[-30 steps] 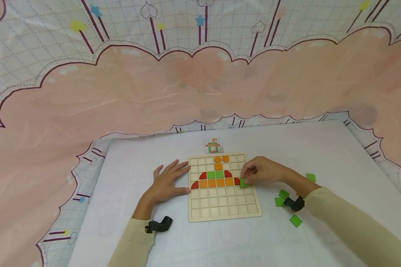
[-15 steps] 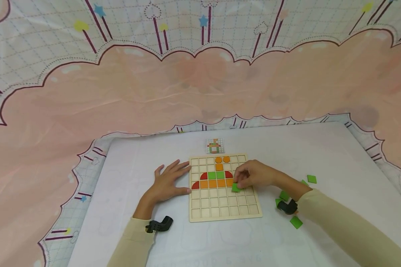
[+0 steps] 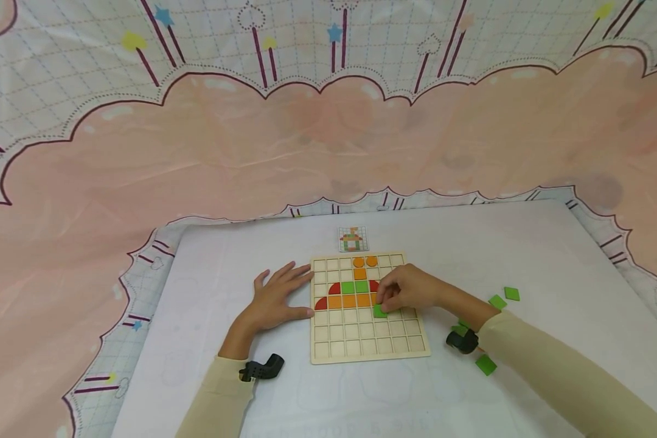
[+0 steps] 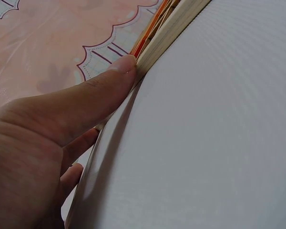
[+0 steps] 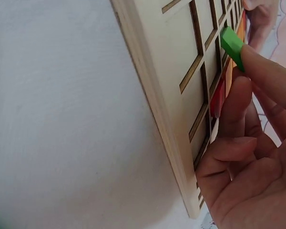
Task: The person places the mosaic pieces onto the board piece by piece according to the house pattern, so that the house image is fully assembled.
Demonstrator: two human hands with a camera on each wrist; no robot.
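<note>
A wooden grid board [image 3: 369, 351] lies on the white table, part filled with orange, red and green pieces. My right hand [image 3: 410, 287] pinches a green square tile [image 5: 232, 44] between thumb and fingers, close over a cell just below the orange row. In the right wrist view the tile is tilted at the cell walls, and a red piece [image 5: 218, 99] shows behind the fingers. My left hand [image 3: 274, 299] has its fingers spread, with thumb and fingertips at the board's left edge. The left wrist view shows the thumb [image 4: 100, 90] against the board's side [image 4: 164, 40].
A small pattern card [image 3: 353, 239] lies beyond the board's far edge. Several loose green tiles [image 3: 486, 365] lie to the right, some partly hidden under my right forearm. A printed cloth [image 3: 328, 146] hangs behind the table.
My right hand has carried the green tile leftward and slightly nearer, from the board's right edge to a cell under the orange row. My left hand stays at the board's edge.
</note>
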